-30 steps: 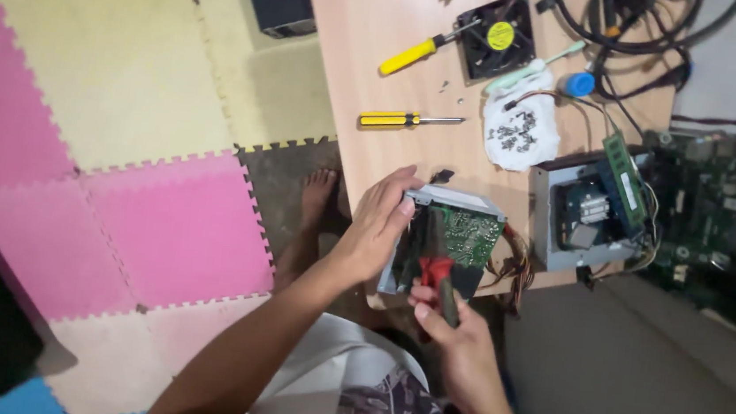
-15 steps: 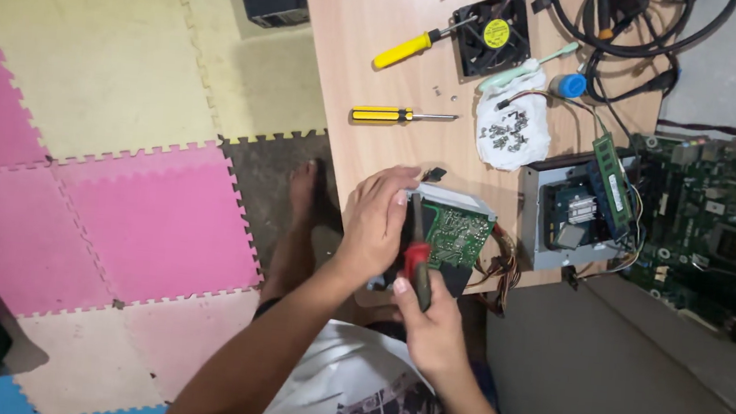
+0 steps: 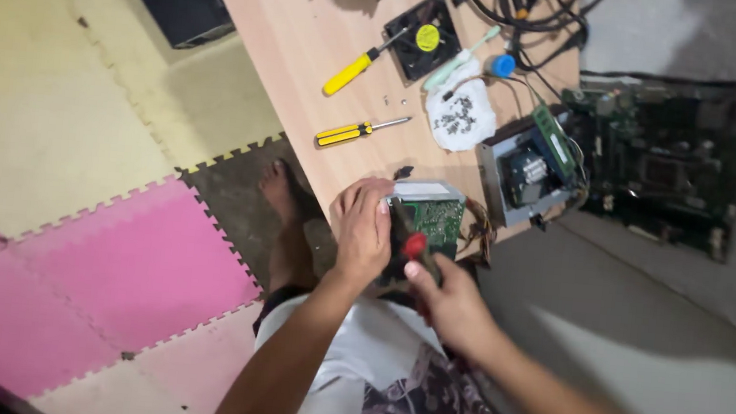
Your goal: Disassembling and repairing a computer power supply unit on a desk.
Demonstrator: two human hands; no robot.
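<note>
At the near edge of the counter point(image 3: 294, 41), both hands work on a small metal box with a green circuit board point(image 3: 427, 217).
From the head view, the left hand point(image 3: 362, 229) clasps the box's side; the right hand point(image 3: 448, 303) is closed around a red-handled screwdriver point(image 3: 413, 245) set against the board. Two yellow screwdrivers point(image 3: 359, 132), a black fan point(image 3: 423, 37) and a screw pile point(image 3: 460, 117) lie farther back.

Matt wooden table point(image 3: 311, 42), foam mats point(image 3: 65, 118)

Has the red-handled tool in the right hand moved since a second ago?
Yes. The red-handled tool has risen from the near edge of the green circuit board to over its left side, toward the left hand.
</note>
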